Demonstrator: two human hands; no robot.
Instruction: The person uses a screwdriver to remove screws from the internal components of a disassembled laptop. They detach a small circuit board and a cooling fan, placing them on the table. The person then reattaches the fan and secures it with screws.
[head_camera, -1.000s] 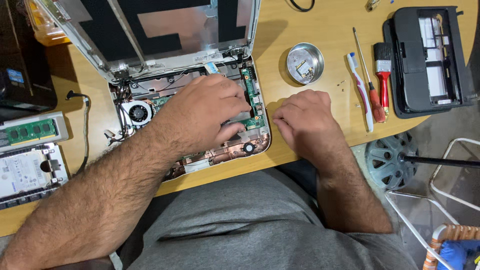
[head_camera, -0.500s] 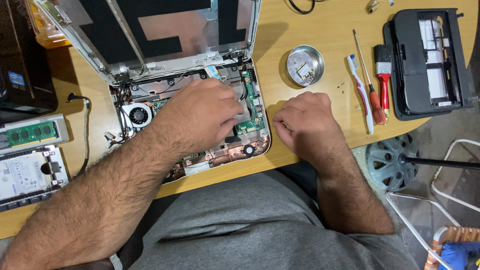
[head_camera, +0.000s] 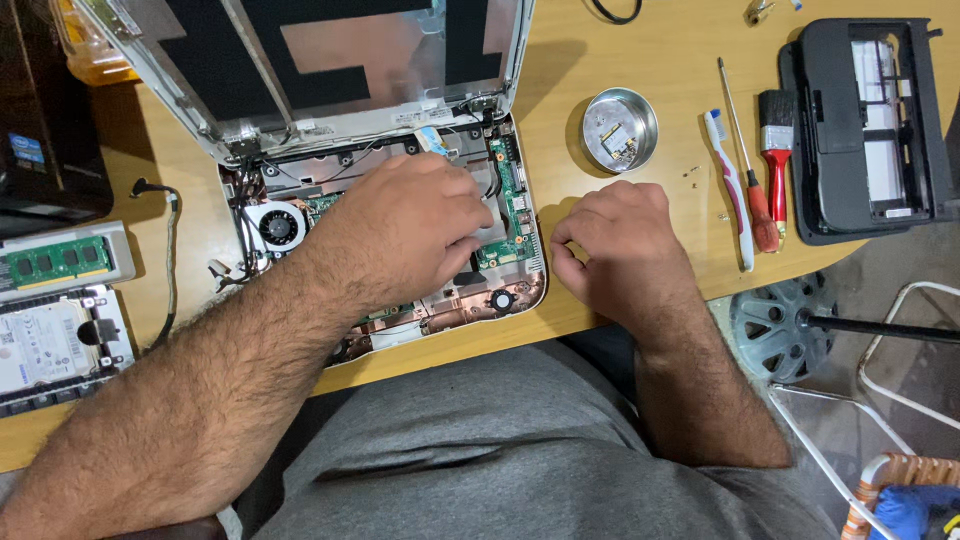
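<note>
On the wooden tabletop, the left hand presses fingertips into the opened laptop base; its grip is hidden. The right hand rests clenched beside it; steady, light pressure suits this.

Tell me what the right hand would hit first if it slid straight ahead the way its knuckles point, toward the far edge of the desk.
Probably the round metal dish. The right hand rests curled on the wooden desk beside the opened laptop, with bare wood between hand and dish. The exact heading is uncertain.
</note>
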